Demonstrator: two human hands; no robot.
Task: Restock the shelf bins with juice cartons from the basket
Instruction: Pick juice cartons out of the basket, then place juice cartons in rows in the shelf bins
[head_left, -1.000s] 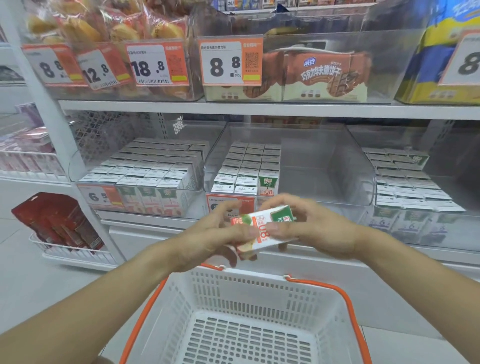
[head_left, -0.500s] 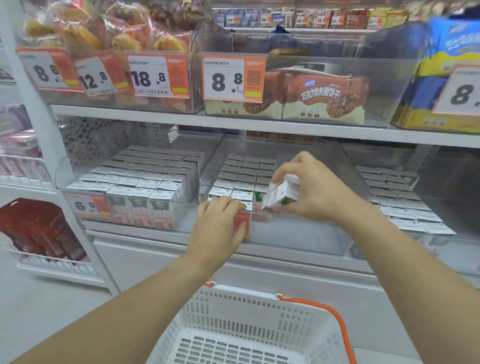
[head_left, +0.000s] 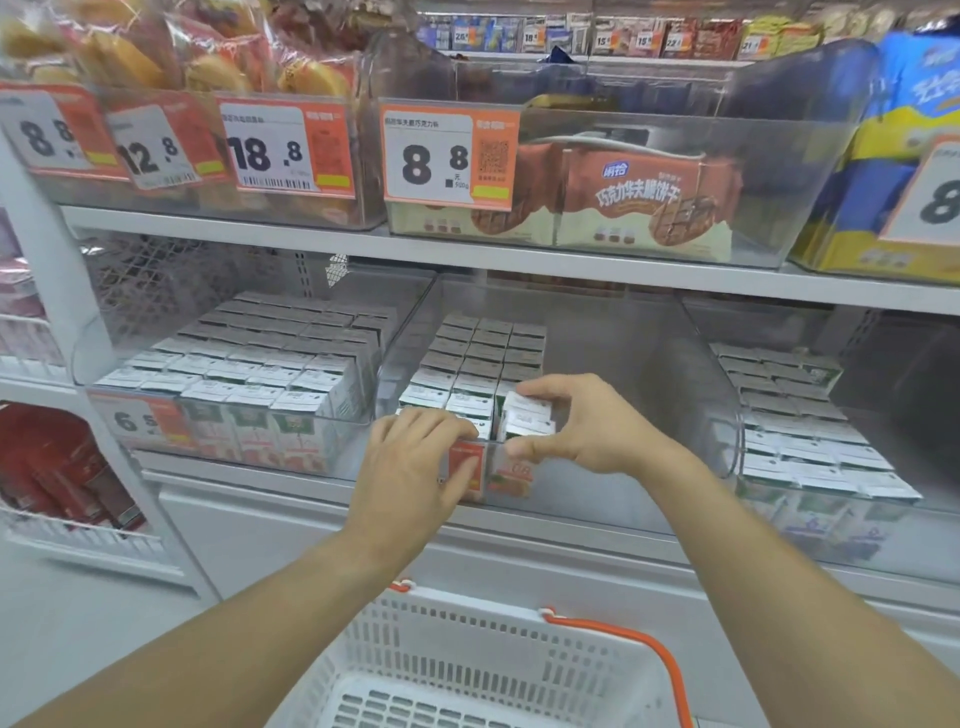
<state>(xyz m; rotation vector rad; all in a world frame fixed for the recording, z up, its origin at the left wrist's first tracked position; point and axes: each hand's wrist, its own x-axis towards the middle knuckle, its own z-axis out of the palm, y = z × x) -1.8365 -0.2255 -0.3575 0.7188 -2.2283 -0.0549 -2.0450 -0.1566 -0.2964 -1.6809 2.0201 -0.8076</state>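
Carton (head_left: 527, 418): now down in middle bin (head_left: 613, 488), front row, right of stocked rows; a sec ago I held it above bin rim. R hand (head_left: 582, 426) still pinches it; L hand (head_left: 415, 457) grips bin's front edge. Basket (head_left: 467, 654) below bin looks empty, so restock prob. nearly done.

Four price tags are hanging on the top-shelf bins; the left tag (head_left: 49, 132) is showing "8.8"; the next tag (head_left: 153, 148) is reading "12.8"; the third tag (head_left: 283, 145) is reading "18.8"; the fourth tag (head_left: 449, 153) is showing "8.8" beside a QR code; the wafer box (head_left: 644, 200) is carrying "巧克力华夫脆饼干"; a lower tag (head_left: 132, 421) is showing "6"; a far-right tag (head_left: 930, 197) is showing a cut-off "8".
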